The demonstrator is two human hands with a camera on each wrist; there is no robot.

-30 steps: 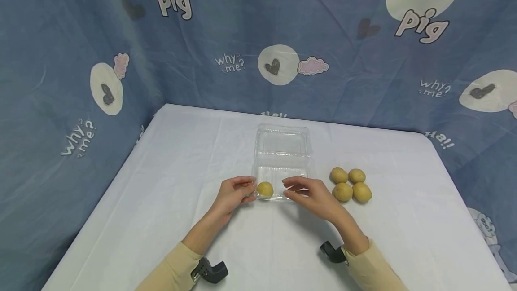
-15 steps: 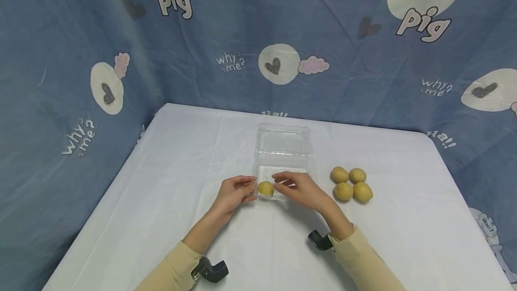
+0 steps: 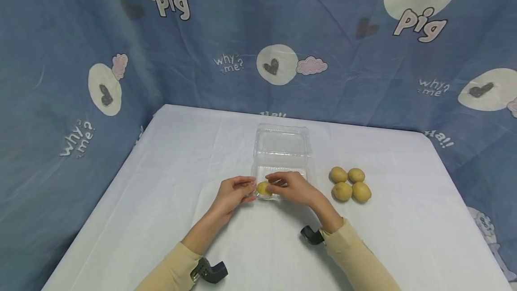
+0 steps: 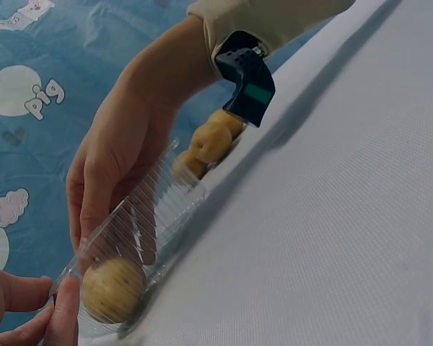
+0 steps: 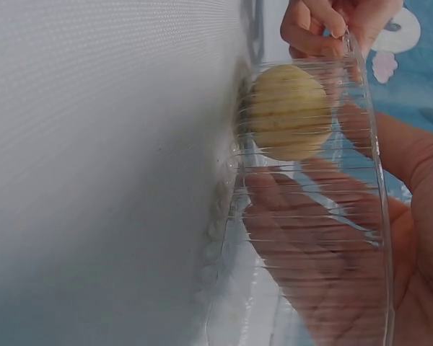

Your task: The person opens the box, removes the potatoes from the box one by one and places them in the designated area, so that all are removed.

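Note:
A clear plastic clamshell container [image 3: 282,140] lies with its lid folded back, away from the person. One potato [image 4: 114,290] sits in the near left corner of its ribbed base, seen through the wall in both wrist views. My left hand [image 3: 234,196] pinches the rim at that corner between thumb and fingers. Over the base, my right hand [image 3: 292,187] reaches in from the right, fingers loosely bent. Its thumb overlaps the potato in the head view, and its fingertips are right beside the potato in the right wrist view.
Several loose potatoes [image 3: 342,191] stand grouped on the white tablecloth [image 3: 173,165], right of the container. A dark wrist-camera mount [image 3: 212,272] juts from the left sleeve, and another mount [image 3: 312,235] from the right. A blue printed curtain [image 3: 194,89] hangs behind the table.
My right hand has moved left over the container's base, up to the potato. The left hand, the container and the loose potatoes have stayed in place.

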